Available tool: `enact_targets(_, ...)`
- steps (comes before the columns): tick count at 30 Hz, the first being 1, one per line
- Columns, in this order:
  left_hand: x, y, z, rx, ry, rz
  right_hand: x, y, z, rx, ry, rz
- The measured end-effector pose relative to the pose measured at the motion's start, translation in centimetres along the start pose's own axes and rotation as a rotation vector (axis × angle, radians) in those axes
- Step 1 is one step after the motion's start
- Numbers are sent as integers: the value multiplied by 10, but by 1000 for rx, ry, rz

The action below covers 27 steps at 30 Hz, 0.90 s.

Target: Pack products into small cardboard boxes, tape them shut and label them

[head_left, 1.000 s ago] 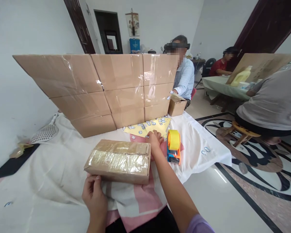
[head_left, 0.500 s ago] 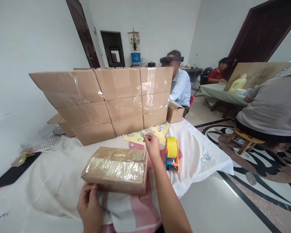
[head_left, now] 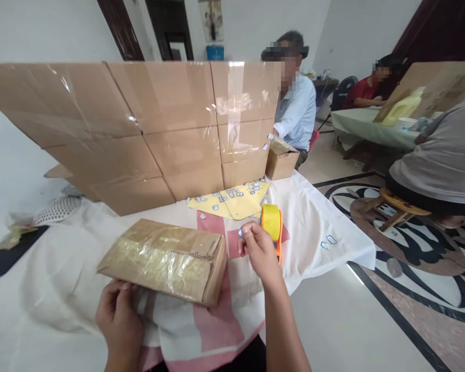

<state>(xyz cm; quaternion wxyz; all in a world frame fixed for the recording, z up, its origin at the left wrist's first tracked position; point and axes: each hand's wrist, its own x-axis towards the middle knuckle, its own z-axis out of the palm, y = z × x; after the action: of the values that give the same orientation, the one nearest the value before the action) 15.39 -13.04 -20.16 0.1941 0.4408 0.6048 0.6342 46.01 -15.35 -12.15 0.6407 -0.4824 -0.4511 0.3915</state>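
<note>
A taped cardboard box (head_left: 158, 256) lies tilted on the cloth in front of me, clear tape shining across its top. My left hand (head_left: 118, 312) is closed at the box's near left edge, thumb and fingers pinching it. My right hand (head_left: 258, 250) is raised to the right of the box. Between its thumb and forefinger is a small blue-edged sticker (head_left: 241, 233). Just behind that hand stands a tape dispenser (head_left: 271, 222) with a yellow roll, partly hidden. Beyond lies a yellow sheet (head_left: 244, 205) scattered with small stickers.
Stacked cardboard boxes (head_left: 182, 160) form a wall across the back, with a smaller box (head_left: 281, 160) at its right end. Two blue-edged stickers (head_left: 329, 241) lie on the white cloth (head_left: 318, 217). A co-worker (head_left: 296, 103) sits behind; others sit at the right.
My right hand has come back from the yellow sheet toward me, with a small sticker in its fingers. The box has turned and tilted slightly under my left hand. The view has shifted.
</note>
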Motion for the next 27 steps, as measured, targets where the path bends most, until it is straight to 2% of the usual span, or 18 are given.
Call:
enact_targets(4,-1,4,2,-29,3,22,2,-1,-9,91,-2,3)
enact_targets(9,-2,4,4,-66,15,33,1,-4,3,115,62,-41)
enact_targets(13,-2,0,3,-63,7,55,-2,-2,9,71,59,6)
enact_targets(20,-3,-4,2,-46,11,63,-14,12,7,65,-25,9)
enact_targets(24,-3,-4,3,-32,8,69,-26,15,9,111,-164,12)
enact_targets(27,-3,-5,4,-12,23,79,-31,13,7,43,-220,-20)
